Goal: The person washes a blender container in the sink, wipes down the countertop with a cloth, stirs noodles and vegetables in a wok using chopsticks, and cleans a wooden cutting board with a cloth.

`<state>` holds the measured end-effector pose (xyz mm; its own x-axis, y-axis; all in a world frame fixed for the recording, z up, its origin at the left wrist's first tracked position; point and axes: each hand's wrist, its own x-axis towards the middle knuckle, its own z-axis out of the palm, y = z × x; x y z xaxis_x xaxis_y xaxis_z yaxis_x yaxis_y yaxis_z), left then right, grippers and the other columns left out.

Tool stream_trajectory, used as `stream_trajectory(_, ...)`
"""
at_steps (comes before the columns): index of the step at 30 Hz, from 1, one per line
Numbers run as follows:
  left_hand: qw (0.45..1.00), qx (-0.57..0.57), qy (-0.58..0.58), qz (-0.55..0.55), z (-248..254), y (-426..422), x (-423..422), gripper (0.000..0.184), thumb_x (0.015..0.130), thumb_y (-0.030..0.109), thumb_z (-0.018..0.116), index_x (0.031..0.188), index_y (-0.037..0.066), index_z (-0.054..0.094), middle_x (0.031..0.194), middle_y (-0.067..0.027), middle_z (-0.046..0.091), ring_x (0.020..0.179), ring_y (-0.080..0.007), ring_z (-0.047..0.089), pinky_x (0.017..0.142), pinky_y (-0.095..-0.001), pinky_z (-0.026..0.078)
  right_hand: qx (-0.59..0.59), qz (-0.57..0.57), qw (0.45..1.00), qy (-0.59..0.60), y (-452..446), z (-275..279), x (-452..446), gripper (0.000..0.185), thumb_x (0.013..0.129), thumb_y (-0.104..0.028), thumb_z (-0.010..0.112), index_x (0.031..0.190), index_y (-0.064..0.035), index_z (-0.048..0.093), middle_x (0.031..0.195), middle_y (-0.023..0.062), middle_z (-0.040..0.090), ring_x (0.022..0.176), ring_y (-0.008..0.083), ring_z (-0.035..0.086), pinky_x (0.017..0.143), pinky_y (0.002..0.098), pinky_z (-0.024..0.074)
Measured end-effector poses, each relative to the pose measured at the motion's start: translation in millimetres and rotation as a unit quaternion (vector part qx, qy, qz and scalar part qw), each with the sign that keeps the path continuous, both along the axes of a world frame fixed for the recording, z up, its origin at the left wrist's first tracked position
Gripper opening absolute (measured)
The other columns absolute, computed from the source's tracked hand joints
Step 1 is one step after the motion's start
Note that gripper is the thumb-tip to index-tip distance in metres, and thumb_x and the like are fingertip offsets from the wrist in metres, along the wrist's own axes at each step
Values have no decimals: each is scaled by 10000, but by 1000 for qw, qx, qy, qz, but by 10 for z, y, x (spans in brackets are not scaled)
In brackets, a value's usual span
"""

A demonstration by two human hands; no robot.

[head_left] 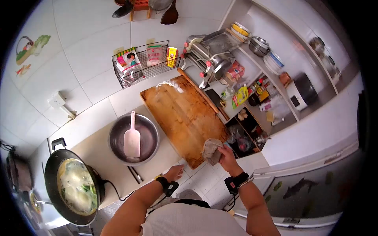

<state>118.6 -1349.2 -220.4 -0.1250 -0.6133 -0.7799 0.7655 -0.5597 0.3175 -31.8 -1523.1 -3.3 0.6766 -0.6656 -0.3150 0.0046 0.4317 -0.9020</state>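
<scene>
My right hand (229,160) is closed around a crumpled grey-brown cloth (212,152). The cloth lies against the near right corner of a large wooden cutting board (185,114), whose surface shows damp, dark patches and a whitish smear at the far end. Lower and to the left, my left hand (174,173) hangs by the counter edge with nothing visible in it. Its fingers are loosely bent and partly hidden, apart from the board. Left of the board stands a metal bowl (114,137) with a pale pink scoop (132,142) in it.
A black electric wok (50,185) with cloudy liquid and greens stands at the left, its cord running along the counter. Chopsticks (135,174) lie below the bowl. A rolling pin (197,89) borders the board. Behind are a wire basket (149,71), a pasta machine (206,59) and shelves.
</scene>
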Motion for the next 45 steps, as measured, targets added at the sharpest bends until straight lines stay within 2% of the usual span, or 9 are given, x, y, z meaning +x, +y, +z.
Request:
stream_trajectory(2,998,2,57,7,-55,-155,-21,346,792,406,614,1013,160,513,1018,-4,491,1014,-171,438,905,-375,307,-95,54,993,42,-423,12,161,313,877,-120,493,1168,-9,465,1125,74,513,1071,197,498,858,338,441)
stream_trajectory(4,997,-12,65,29,1,-188,-102,403,807,404,599,1110,170,472,1027,7,494,1027,-157,437,917,-381,297,78,45,996,25,-863,254,468,303,890,-138,481,1155,7,474,1104,75,533,1043,204,517,854,340,442)
stream_trajectory(6,926,-292,-238,21,60,-147,-201,364,828,391,576,1110,183,479,1024,22,503,982,-136,452,884,-371,325,65,87,994,7,-1259,318,846,308,893,-147,478,1156,14,470,1103,77,538,1032,203,523,854,336,440)
stream_trajectory(10,989,-86,-44,109,2,-278,-321,300,850,378,545,1028,136,540,943,11,532,850,-127,510,730,-300,427,88,173,981,-27,-1951,176,1590,293,887,-132,489,1151,-5,483,1122,71,538,1017,173,528,860,307,428)
stream_trajectory(15,964,79,-178,182,484,-381,-494,333,881,337,494,1125,111,497,978,8,550,788,-109,502,685,-310,430,35,123,989,-75,-2501,-450,2134,283,832,-72,536,1110,-30,504,1067,44,555,991,158,530,837,292,434)
stream_trajectory(25,931,72,-193,303,156,-234,-1036,349,896,316,471,1120,49,472,966,-20,526,891,-134,498,770,-304,419,-129,150,973,121,-2506,-921,1403,318,740,5,443,1055,-8,478,903,50,514,819,168,499,736,278,411)
stream_trajectory(29,872,72,-217,433,273,-485,-930,336,907,297,454,1039,-6,511,975,-40,549,907,-123,486,805,-259,392,-290,232,894,251,-2817,-1363,543,247,766,-84,489,984,23,534,890,113,574,841,218,543,727,323,423)
stream_trajectory(37,786,227,-373,437,77,-678,-954,471,905,379,425,759,-48,559,644,-78,534,627,-149,468,581,-315,380,-425,315,679,508,-2440,-1182,-79,772,737,-489,615,1196,96,409,1116,262,519,1020,392,508,846,445,421)
stream_trajectory(45,740,328,-468,356,454,-747,-933,509,886,426,409,725,-39,540,630,-185,550,590,-321,493,583,-404,387,-312,345,781,416,-2641,-1364,-107,673,712,-464,661,1102,62,506,1092,211,554,1000,311,545,805,371,434)
